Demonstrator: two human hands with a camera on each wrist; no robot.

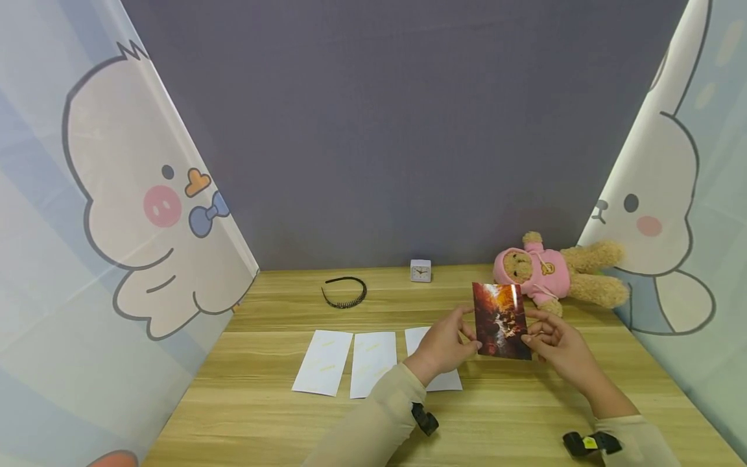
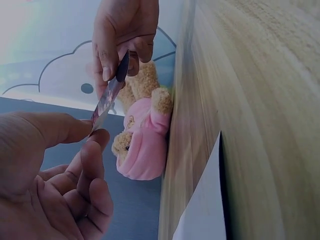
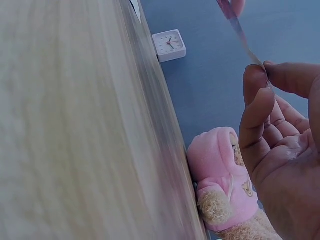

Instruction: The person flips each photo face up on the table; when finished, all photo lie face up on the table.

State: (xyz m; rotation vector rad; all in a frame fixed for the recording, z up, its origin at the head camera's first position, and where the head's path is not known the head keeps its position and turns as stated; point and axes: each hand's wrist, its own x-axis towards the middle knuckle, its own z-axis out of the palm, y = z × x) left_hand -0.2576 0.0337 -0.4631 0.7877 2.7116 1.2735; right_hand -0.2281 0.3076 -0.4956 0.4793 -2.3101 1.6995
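A glossy picture card (image 1: 500, 321) with a red, orange and dark print is held up above the right part of the table, its printed side toward the head camera. My left hand (image 1: 445, 342) pinches its left edge between thumb and finger, while my right hand (image 1: 559, 345) pinches the right edge. In the left wrist view the card (image 2: 107, 101) appears nearly edge-on between both hands. Beneath my left hand and wrist lies a white sheet (image 1: 445, 381), partly covered by them. Two more white sheets with faint yellow marks, one at left (image 1: 323, 363) and one in the middle (image 1: 372, 363), lie beside it.
Behind the card, a teddy bear in a pink hoodie (image 1: 551, 271) lies at the table's back right. A small white clock (image 1: 420, 271) stands at the back, and a black headband (image 1: 348, 303) lies left of it. A grey partition (image 1: 397, 143) rises behind the wooden table (image 1: 251, 402).
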